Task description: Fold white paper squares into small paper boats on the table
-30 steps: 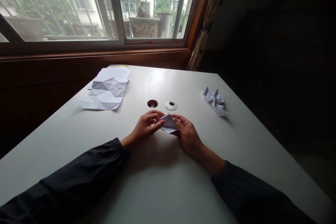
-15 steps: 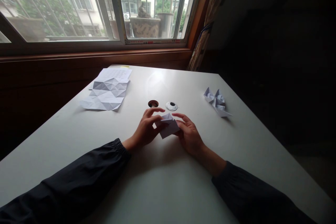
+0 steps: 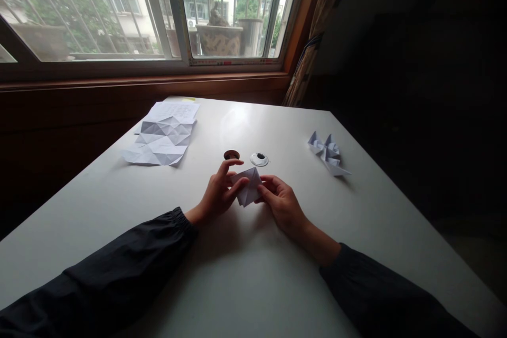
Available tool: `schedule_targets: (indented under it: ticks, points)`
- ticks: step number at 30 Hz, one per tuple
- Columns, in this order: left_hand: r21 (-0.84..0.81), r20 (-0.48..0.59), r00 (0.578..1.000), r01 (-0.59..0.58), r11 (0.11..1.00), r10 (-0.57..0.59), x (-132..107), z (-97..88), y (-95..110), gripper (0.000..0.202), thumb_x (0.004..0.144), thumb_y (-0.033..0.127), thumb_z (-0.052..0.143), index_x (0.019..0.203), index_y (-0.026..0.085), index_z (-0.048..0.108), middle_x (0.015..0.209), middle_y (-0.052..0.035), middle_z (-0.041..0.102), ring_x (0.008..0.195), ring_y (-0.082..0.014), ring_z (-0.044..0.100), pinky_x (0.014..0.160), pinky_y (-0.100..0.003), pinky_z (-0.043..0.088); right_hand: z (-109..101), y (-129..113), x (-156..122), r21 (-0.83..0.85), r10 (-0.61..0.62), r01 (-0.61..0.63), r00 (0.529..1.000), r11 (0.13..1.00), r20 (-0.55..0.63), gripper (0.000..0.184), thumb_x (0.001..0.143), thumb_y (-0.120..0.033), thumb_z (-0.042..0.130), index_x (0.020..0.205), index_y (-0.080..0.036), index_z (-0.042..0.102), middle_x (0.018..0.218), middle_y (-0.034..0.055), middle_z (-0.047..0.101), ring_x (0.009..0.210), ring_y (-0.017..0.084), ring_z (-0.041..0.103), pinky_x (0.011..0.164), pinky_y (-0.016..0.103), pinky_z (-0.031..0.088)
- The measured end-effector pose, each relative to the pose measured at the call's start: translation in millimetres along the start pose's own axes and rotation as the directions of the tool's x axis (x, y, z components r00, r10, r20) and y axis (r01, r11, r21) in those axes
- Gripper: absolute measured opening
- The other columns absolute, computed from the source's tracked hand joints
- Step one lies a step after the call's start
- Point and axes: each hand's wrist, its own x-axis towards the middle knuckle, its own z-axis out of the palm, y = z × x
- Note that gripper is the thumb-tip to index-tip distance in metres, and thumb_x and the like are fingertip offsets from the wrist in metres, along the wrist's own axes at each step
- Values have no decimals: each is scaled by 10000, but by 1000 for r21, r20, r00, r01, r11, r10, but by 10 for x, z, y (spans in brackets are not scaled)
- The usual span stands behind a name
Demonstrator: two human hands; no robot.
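Observation:
Between my hands is a small folded white paper point(image 3: 249, 188), with a crease running down its middle and its lower corner pointing toward me. My left hand point(image 3: 219, 190) pinches its left side, thumb on the near face and index finger raised above it. My right hand point(image 3: 284, 204) grips the right edge between thumb and fingers. Some fingertips are hidden behind the paper. Just beyond my hands, the white table point(image 3: 253, 269) has a round hole point(image 3: 232, 155), and beside it lies a white ring-shaped cover point(image 3: 259, 159).
On the left lie creased paper sheets point(image 3: 162, 142) over a printed page point(image 3: 174, 110). To the right sit several folded paper shapes point(image 3: 328, 152), pointed like small boats. Behind the table are a barred window point(image 3: 119, 5) and a curtain point(image 3: 309, 53).
The folded paper has changed from an opened pocket shape to a flatter, diamond-like shape. My right thumb now presses on its near face; my left index finger has lifted slightly.

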Motion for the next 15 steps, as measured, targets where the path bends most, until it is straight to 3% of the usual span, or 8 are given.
schedule_targets:
  ticks: [4,6,11,15]
  points:
    - [-200,90,995,-16,980,35,-1,3,36,413,990,403,594,1336,197,501,1020,-96,719,891,-181,701,770,-267,557,-27,42,27,85,8,-2,997,996,-73,354,847,-436,788,1093,-220,652,899,33,727,793,185,670,734,346,573]
    - [-137,76,996,-26,990,36,6,18,33,419,943,352,665,1310,196,537,1105,-110,712,951,-199,705,817,-291,576,-26,45,30,92,-2,8,998,996,-69,347,847,-439,787,1089,-229,653,919,32,728,816,190,677,751,354,583]
    - [47,43,998,-38,998,36,27,23,21,453,883,212,695,1323,192,591,1032,-66,739,841,-169,705,766,-262,576,19,17,-10,-43,-22,23,1000,999,16,382,898,-481,716,1188,-234,683,1044,62,735,894,228,710,835,423,605]
    - [136,7,989,-146,980,146,42,4,-1,354,931,163,620,1273,222,689,1191,-81,730,1040,-211,710,902,-307,577,43,-25,-45,-89,0,8,996,996,89,451,938,-563,632,1203,-208,716,990,75,748,838,236,728,840,443,607]
